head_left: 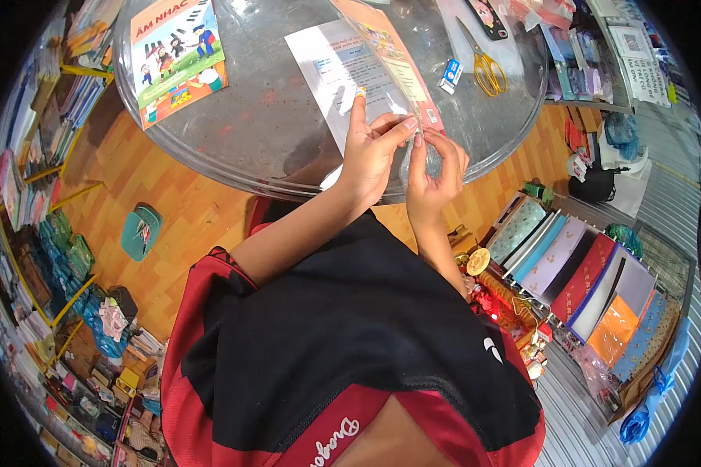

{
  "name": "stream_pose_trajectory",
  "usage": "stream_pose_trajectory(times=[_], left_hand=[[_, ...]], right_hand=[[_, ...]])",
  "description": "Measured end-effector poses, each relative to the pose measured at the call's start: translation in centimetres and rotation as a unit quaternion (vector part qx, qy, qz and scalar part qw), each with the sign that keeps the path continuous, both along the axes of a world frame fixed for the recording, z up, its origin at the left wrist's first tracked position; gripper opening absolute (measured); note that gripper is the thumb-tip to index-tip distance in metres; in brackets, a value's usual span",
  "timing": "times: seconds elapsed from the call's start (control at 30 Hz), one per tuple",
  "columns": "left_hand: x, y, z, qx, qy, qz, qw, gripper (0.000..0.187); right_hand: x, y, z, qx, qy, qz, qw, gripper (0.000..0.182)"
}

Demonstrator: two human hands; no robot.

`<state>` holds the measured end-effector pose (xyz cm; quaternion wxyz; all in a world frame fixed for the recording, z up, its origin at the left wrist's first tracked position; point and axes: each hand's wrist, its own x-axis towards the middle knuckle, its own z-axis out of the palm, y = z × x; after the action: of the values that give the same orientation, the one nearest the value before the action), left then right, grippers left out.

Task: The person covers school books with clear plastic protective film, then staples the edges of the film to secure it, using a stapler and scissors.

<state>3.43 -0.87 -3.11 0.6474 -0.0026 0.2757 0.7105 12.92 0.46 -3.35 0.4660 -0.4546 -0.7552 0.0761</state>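
Pinching clear film (403,87) beside open book (339,70), left hand (370,152) and right hand (439,166) meeting near worktop's close edge (288,191); teal bin (135,241) holding small, unclear items (143,230).

Black shirt (343,311) with red sides (181,373), red neckline (436,416), white lettering (336,442), white logo (492,349)

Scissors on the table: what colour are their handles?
The scissors handles are yellow; the head view shows it best.
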Motion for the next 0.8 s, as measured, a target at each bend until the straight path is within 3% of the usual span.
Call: stream_pose_trajectory(times=[0.4,0.5,0.57,0.7,0.77,0.8], left_hand=[[2.1,0.7,1.0,0.040,0.083,0.063,0.994,0.091],[2.7,0.9,0.3,0.001,0.157,0.080,0.984,0.091],[2.1,1.2,-1.3,0.012,0.459,0.039,0.887,0.093],[0.6,0.6,0.4,0.079,0.464,0.020,0.882,0.091],[-0.3,0.2,1.4,0.028,0.509,-0.041,0.860,0.088],[-1.0,-0.1,1.5,0.007,0.517,-0.074,0.853,0.085]], right_hand=[[0.2,-0.2,-0.2,-0.091,0.162,0.034,0.982,0.008],[0.6,0.0,-0.3,-0.107,0.189,0.036,0.975,0.007],[0.9,0.2,-0.3,-0.113,0.197,0.036,0.973,0.007],[1.0,0.3,-0.5,-0.091,0.159,0.051,0.982,0.009],[1.4,0.4,-0.4,-0.085,0.145,0.071,0.983,0.009],[1.6,0.3,-0.1,-0.075,0.083,0.116,0.987,0.009]])
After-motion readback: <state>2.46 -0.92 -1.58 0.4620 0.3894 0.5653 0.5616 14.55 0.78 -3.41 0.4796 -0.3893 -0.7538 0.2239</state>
